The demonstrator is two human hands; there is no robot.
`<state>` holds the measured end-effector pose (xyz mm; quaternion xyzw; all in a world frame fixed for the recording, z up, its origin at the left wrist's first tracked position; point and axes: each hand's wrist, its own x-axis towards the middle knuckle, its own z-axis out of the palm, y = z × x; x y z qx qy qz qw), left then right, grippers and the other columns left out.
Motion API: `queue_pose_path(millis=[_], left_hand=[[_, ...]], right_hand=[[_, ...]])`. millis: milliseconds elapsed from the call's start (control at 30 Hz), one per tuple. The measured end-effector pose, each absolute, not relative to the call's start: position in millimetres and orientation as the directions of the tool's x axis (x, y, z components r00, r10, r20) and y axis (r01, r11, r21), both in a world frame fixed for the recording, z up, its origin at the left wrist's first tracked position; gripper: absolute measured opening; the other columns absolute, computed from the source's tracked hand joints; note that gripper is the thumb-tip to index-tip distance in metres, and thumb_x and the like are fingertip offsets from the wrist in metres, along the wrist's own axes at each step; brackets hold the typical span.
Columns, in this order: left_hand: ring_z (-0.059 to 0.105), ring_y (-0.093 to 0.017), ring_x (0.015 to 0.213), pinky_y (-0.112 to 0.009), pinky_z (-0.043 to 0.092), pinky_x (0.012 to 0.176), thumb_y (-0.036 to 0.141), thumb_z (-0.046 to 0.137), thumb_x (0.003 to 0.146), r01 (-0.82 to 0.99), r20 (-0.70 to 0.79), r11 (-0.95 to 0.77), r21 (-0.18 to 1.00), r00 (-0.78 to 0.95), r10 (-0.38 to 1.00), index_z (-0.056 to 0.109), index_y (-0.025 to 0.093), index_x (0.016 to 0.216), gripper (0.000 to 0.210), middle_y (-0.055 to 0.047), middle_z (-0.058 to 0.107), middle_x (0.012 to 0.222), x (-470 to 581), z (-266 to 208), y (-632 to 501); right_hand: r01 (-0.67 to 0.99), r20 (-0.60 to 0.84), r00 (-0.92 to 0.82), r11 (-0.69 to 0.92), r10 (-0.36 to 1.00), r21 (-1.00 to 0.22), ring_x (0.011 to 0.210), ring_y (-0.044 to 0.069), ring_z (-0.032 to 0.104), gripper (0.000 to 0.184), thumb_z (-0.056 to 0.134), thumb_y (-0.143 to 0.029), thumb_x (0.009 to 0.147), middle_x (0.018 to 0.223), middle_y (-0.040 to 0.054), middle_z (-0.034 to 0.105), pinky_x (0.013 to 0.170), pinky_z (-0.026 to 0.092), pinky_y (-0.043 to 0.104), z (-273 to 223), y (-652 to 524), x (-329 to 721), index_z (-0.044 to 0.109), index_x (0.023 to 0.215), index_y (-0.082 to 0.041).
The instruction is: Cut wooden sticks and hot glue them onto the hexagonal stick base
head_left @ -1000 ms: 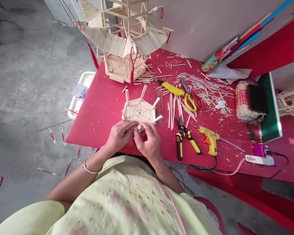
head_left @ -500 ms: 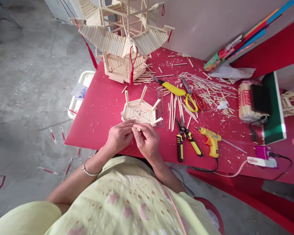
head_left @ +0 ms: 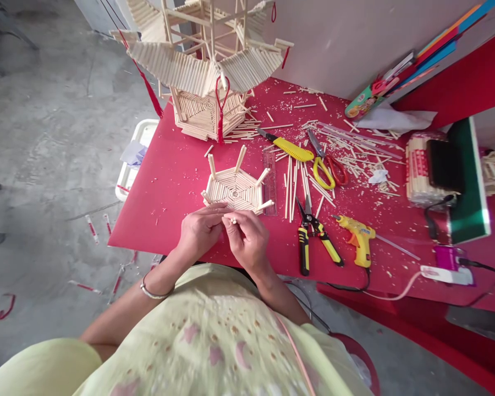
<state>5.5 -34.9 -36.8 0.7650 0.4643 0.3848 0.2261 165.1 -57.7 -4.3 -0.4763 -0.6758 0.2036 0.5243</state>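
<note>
My left hand [head_left: 202,231] and my right hand [head_left: 247,235] meet at the front edge of the red table. Both are closed, fingertips together, around thin wooden sticks [head_left: 233,220] whose pale ends peek out at the right fingers. Most of their length is hidden by the hands. Just beyond my fingers lies a six-sided base of wooden sticks [head_left: 236,187], laid in rings, with short posts standing at its corners. A clear ruler [head_left: 269,181] lies along its right side.
Behind stands a stick-built pagoda [head_left: 206,71] with red tassels. To the right lie a yellow utility knife [head_left: 292,149], scissors [head_left: 324,170], pruning shears [head_left: 313,231], a glue gun [head_left: 358,239], loose sticks and scraps. Farther right are a stick bundle [head_left: 417,170] and a power strip [head_left: 447,274].
The hands keep nearly the same grip and place. The view has shifted slightly, so the things at the right edge sit a little farther right.
</note>
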Motion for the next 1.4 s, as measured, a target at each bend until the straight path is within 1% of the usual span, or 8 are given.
queue_pose_path(millis=[267, 500, 700, 867, 1200, 1400], left_hand=[[0.075, -0.022, 0.117, -0.036, 0.063, 0.102, 0.015, 0.058, 0.095, 0.554, 0.359, -0.45, 0.701, 0.271, 0.893, 0.084, 0.03, 0.101, 0.03, 0.003, 0.083, 0.11, 5.6, -35.9, -35.6], [0.075, -0.022, 0.118, -0.037, 0.064, 0.101, 0.014, 0.058, 0.095, 0.549, 0.347, -0.438, 0.712, 0.266, 0.899, 0.083, 0.029, 0.102, 0.031, 0.002, 0.082, 0.111, 5.8, -34.9, -35.8], [0.075, -0.022, 0.119, -0.036, 0.064, 0.1, 0.012, 0.057, 0.093, 0.55, 0.349, -0.443, 0.708, 0.273, 0.897, 0.083, 0.029, 0.102, 0.032, 0.002, 0.082, 0.111, 5.7, -34.2, -36.1], [0.075, -0.022, 0.118, -0.036, 0.064, 0.099, 0.012, 0.058, 0.093, 0.555, 0.346, -0.438, 0.707, 0.269, 0.899, 0.083, 0.028, 0.101, 0.031, 0.002, 0.082, 0.111, 5.4, -35.1, -36.3], [0.074, -0.022, 0.12, -0.038, 0.063, 0.103, 0.014, 0.056, 0.095, 0.542, 0.351, -0.446, 0.712, 0.275, 0.895, 0.082, 0.028, 0.099, 0.03, 0.002, 0.082, 0.112, 4.7, -36.4, -36.8], [0.074, -0.023, 0.121, -0.04, 0.062, 0.106, 0.015, 0.057, 0.094, 0.528, 0.349, -0.458, 0.715, 0.298, 0.888, 0.082, 0.028, 0.105, 0.03, 0.0, 0.082, 0.115, 3.5, -36.5, -35.7]], right_hand=[[0.422, 0.535, 0.016, 0.479, 0.845, -0.769, 0.092, 0.017, 0.074, 0.012, 0.064, -0.016, 0.099, 0.095, 0.0052, 0.075, 0.088, 0.062, 0.031, -2.8, -57.1, 165.3, 0.072, 0.105, -0.023], [0.445, 0.489, 0.015, 0.432, 0.872, -0.785, 0.092, 0.017, 0.074, 0.011, 0.061, -0.021, 0.101, 0.096, 0.0055, 0.076, 0.088, 0.063, 0.033, -2.9, -59.0, 166.2, 0.072, 0.102, -0.023], [0.43, 0.52, 0.031, 0.458, 0.854, -0.778, 0.091, 0.017, 0.074, 0.012, 0.062, -0.018, 0.1, 0.095, 0.0052, 0.076, 0.088, 0.063, 0.032, -1.1, -58.2, 165.8, 0.073, 0.102, -0.023], [0.442, 0.509, 0.024, 0.447, 0.861, -0.778, 0.091, 0.017, 0.074, 0.011, 0.062, -0.02, 0.101, 0.095, 0.0052, 0.076, 0.088, 0.063, 0.032, -2.1, -58.4, 165.8, 0.073, 0.101, -0.023], [0.431, 0.522, 0.033, 0.459, 0.852, -0.777, 0.092, 0.017, 0.074, 0.012, 0.063, -0.018, 0.1, 0.095, 0.0051, 0.076, 0.089, 0.062, 0.032, -4.2, -58.9, 165.9, 0.073, 0.103, -0.024], [0.456, 0.499, 0.026, 0.434, 0.866, -0.777, 0.091, 0.017, 0.074, 0.012, 0.061, -0.021, 0.101, 0.095, 0.0054, 0.076, 0.088, 0.063, 0.033, -4.5, -59.5, 166.4, 0.073, 0.102, -0.024]])
